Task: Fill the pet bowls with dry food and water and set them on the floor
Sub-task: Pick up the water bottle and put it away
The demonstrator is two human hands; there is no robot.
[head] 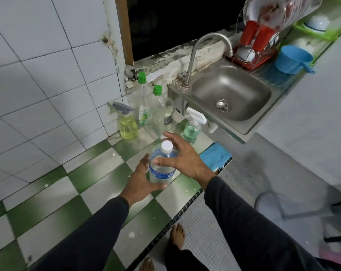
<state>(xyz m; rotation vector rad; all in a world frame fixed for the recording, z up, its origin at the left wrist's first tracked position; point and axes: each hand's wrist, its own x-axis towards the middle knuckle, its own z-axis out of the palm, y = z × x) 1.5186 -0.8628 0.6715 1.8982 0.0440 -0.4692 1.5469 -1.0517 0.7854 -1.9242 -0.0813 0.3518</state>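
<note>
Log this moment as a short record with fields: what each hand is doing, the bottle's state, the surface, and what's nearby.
left hand: grips the lower body of the water bottle
right hand: fingers spread beside the bottle's cap, not clearly gripping
bottle: upright, white cap on, blue label
surface: green and white checked counter
nearby: two spray bottles, two green-capped bottles, sink, blue cloth
pet bowls: none identifiable

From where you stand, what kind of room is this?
Most likely a small home kitchen: a steel sink with a tap, a dish rack beside it, and a tiled counter holding soap bottles.
</note>
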